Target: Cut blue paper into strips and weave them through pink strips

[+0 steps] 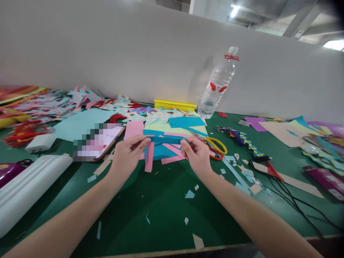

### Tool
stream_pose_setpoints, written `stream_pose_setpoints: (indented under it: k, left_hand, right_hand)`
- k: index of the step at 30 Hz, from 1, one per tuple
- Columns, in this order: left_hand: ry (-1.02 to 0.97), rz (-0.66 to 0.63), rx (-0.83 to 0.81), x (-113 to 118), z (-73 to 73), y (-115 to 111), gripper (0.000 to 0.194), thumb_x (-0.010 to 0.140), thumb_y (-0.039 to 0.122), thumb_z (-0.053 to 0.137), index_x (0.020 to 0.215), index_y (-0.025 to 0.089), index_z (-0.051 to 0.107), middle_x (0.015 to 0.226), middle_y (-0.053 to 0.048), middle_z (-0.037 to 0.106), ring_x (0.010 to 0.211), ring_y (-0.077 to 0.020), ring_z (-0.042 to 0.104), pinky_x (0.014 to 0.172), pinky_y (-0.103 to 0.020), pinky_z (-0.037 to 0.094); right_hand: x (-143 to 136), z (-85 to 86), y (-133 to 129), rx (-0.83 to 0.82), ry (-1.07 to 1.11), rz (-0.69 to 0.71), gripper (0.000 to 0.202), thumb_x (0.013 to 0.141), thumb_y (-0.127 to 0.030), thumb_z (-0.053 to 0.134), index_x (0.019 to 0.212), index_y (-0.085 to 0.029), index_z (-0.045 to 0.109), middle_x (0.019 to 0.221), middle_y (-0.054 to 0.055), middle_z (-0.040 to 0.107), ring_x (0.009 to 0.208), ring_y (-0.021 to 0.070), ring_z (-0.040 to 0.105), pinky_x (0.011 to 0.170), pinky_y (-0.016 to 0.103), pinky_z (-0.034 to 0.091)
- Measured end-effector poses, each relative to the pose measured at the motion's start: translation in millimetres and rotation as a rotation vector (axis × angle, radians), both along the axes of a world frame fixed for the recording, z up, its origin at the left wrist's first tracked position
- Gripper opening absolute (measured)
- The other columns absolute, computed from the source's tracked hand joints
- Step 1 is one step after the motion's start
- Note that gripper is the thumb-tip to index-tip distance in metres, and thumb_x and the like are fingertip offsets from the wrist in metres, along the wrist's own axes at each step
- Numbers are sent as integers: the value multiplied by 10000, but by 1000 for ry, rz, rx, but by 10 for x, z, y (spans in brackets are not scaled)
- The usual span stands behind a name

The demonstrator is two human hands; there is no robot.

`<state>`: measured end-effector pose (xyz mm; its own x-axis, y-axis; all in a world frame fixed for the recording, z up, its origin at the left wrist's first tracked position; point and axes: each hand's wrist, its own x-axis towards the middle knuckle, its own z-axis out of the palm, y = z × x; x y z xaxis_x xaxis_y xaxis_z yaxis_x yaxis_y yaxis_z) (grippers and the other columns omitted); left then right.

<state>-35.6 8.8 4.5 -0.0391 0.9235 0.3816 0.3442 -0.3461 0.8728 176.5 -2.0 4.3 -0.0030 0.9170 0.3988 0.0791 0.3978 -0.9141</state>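
Between my two hands a narrow blue paper strip (166, 139) is stretched out level above the table. My left hand (131, 150) pinches its left end between thumb and fingers. At the other end my right hand (197, 154) grips it the same way. Behind and below the strip lie blue paper (161, 153) and pink paper strips (149, 161), partly covered. A pair of scissors with yellow and red handles (219, 145) rests just beyond my right hand, its blades partly hidden by paper and hand.
A phone (103, 143) and a long white object (34, 186) lie to the left. A clear plastic bottle (217, 86) leans near the grey partition (120, 50). Woven paper pieces (150, 116) lie at the back. Paper scraps (190, 194) and black cables (292, 200) are strewn across the green table (161, 215).
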Motion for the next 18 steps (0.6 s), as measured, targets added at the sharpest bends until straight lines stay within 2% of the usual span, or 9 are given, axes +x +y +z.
stream_pose_setpoints:
  k: [3, 5, 8, 10, 12, 18]
  left_hand:
    - [-77, 126, -7, -32, -62, 63, 273, 780, 444, 649, 883, 204, 728, 828, -21, 717, 757, -196, 633, 663, -279, 509]
    - [-136, 182, 4, -45, -81, 98, 271, 751, 436, 679, 891, 210, 729, 862, -26, 723, 803, -204, 645, 697, -285, 524]
    - [-171, 195, 0, -62, -87, 135, 267, 730, 428, 697, 883, 212, 729, 869, -27, 725, 824, -202, 652, 737, -292, 530]
    - [-176, 196, -12, -75, -86, 148, 271, 722, 426, 705, 884, 209, 729, 861, -26, 724, 810, -196, 654, 727, -290, 530]
    - [-178, 200, -16, -86, -85, 152, 270, 718, 423, 710, 882, 209, 730, 849, -25, 723, 789, -188, 655, 709, -281, 526]
    - [-83, 171, 9, -94, -57, 123, 217, 728, 397, 714, 854, 221, 733, 804, -11, 717, 761, -169, 653, 693, -254, 511]
  right_hand:
    - [117, -11, 106, 42, -113, -54, 269, 892, -429, 500, 862, -189, 617, 576, -21, 537, 503, 110, 490, 491, 244, 410]
    - [194, -38, 183, 62, -354, -106, 253, 888, -409, 503, 881, -190, 629, 678, 14, 607, 612, 142, 558, 561, 268, 438]
    - [258, -108, 264, 130, -797, -91, 164, 840, -350, 580, 819, -201, 644, 800, 35, 673, 773, 190, 596, 728, 338, 443]
    - [260, -159, 283, 165, -971, -106, 141, 824, -338, 603, 798, -207, 648, 841, 36, 684, 849, 212, 593, 845, 392, 406]
    - [244, -197, 279, 160, -1059, -126, 145, 829, -342, 598, 801, -210, 651, 877, 43, 683, 898, 224, 585, 896, 415, 375]
    - [213, -213, 255, 98, -1109, -108, 161, 833, -353, 586, 796, -214, 661, 870, 46, 676, 897, 240, 572, 814, 403, 397]
